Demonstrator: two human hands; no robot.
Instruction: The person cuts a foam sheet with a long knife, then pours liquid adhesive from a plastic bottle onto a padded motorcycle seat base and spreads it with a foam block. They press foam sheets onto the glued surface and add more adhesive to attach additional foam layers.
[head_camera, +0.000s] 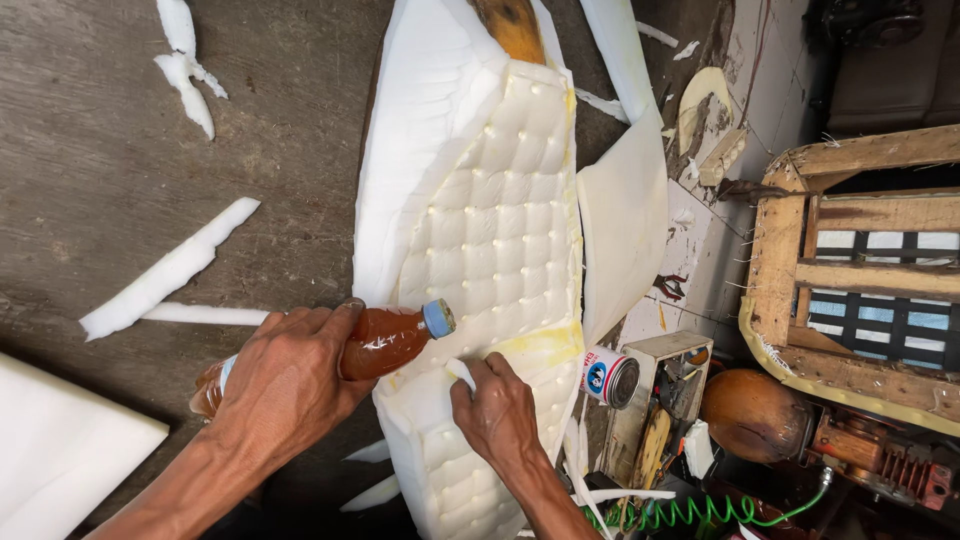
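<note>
Lying across the grey concrete floor (120, 150), running from the top of the view down to the bottom edge: a long white tufted foam cushion (490, 220), dimpled in a grid, yellowed with glue stains along its right border and near the lower middle. Resting to the right, partly on floor tiles: a bare wooden seat frame (850, 270) with slats and webbing showing through. Leaning against the cushion's right edge: a loose white foam sheet (622, 215). Sitting at the lower left corner: another flat foam slab (60, 450). Scattered over the floor at left: long foam offcuts (165, 272).

Gripping a plastic bottle of amber liquid (385, 340) around its middle: the left hand (285, 385), fingers clenched fully around it, tilting it on its side with the blue cap (438, 318) pointing right, just over the cushion's left edge near the lower middle. Pressing down on the cushion just below the cap: the right hand (497, 410), pinching a small white scrap of foam (461, 372) between thumb and fingers.

Standing just right of the cushion, beside a wooden box: a small round tin can (610, 376) lying on its side. Coiling along the bottom right: a green spiral hose (680, 512).
</note>
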